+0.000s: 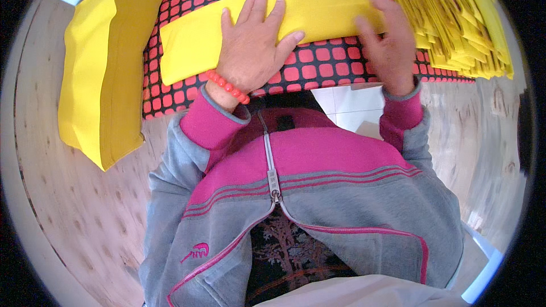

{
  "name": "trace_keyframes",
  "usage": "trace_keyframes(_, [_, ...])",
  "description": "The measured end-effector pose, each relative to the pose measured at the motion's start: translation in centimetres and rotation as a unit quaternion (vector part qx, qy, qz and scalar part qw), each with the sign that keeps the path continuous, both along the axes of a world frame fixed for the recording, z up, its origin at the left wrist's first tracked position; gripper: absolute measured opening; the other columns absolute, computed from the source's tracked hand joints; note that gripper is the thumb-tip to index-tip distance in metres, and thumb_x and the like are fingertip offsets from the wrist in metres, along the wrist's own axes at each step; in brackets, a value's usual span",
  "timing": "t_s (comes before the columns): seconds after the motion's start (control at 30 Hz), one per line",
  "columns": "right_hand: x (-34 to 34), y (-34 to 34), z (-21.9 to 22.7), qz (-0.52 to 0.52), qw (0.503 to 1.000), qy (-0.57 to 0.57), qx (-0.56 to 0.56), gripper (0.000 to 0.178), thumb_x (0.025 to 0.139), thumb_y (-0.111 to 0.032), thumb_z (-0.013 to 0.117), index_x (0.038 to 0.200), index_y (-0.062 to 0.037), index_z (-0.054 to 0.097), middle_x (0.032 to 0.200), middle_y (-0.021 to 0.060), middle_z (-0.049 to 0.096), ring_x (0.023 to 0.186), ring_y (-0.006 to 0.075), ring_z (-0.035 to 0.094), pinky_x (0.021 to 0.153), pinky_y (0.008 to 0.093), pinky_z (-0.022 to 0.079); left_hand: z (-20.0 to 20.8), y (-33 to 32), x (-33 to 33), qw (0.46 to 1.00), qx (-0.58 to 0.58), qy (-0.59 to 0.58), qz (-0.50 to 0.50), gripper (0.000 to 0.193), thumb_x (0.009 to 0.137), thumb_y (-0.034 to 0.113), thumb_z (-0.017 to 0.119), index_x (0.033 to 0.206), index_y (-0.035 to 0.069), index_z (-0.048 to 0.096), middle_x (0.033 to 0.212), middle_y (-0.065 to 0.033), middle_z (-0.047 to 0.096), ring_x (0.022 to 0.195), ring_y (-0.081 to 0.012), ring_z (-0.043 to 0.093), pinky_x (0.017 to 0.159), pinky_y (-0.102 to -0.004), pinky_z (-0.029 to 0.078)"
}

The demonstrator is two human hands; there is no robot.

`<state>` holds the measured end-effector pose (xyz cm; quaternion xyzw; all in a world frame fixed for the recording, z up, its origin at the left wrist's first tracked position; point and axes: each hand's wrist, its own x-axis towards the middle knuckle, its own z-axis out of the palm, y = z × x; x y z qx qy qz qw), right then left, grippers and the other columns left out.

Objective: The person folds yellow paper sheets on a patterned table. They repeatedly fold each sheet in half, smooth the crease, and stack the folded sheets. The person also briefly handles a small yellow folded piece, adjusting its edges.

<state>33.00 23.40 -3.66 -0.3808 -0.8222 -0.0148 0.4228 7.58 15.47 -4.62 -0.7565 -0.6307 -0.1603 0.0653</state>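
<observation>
A long folded strip of yellow fabric (324,14) lies across a red-and-black checked cloth (335,59). Palm down on its middle rests my left hand (250,42), fingers spread, a red bead bracelet at the wrist. My right hand (391,42) is at the strip's right end, thumb and fingers apart around that end. It is slightly blurred, and whether the fingertips press on the fabric is hard to see. Nothing is gripped in either hand.
At the left stands a stack of folded yellow fabric (105,74), hanging over the checked cloth's edge onto the wooden surface (85,204). A thick pile of yellow pieces (460,28) lies fanned at the far right. White floor tiles (355,105) show below the near edge.
</observation>
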Motion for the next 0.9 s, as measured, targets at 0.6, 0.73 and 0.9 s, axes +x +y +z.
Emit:
trace_keyframes(0.6, [-1.3, -3.5, 1.2, 0.014, 0.995, -0.094, -0.008, 0.037, 0.083, -0.031, 0.076, 0.103, -0.0026, 0.067, 0.104, 0.0148, 0.067, 0.096, 0.0344, 0.065, 0.081, 0.0439, 0.052, 0.8, 0.1, 0.4, 1.0, 0.006, 0.002, 0.003, 0.06, 0.101, 0.05, 0.052, 0.147, 0.011, 0.051, 0.153, -0.0229, 0.043, 0.143, -0.0373, 0.041, 0.107, -0.0736, 0.031])
trace_keyframes(0.73, [0.4, -3.0, 1.2, -0.018, 0.991, -0.134, 0.004, 0.038, 0.085, -0.035, 0.075, 0.104, -0.0032, 0.068, 0.105, 0.0149, 0.068, 0.097, 0.0347, 0.066, 0.083, 0.044, 0.052, 0.9, -0.1, 0.4, 1.0, 0.006, 0.003, 0.001, 0.061, 0.101, 0.05, 0.053, 0.147, 0.01, 0.051, 0.153, -0.0234, 0.042, 0.144, -0.0379, 0.041, 0.106, -0.0749, 0.031])
trace_keyframes(0.9, [2.0, -3.9, 1.3, -0.04, 0.983, -0.143, -0.108, 0.04, 0.084, -0.036, 0.076, 0.107, -0.0034, 0.068, 0.117, 0.017, 0.068, 0.106, 0.0353, 0.065, 0.092, 0.0453, 0.051, 0.8, -0.1, 0.5, 1.0, 0.003, 0.007, 0.008, 0.064, 0.1, 0.052, 0.054, 0.148, 0.009, 0.051, 0.154, -0.0238, 0.041, 0.144, -0.0386, 0.04, 0.105, -0.0756, 0.031])
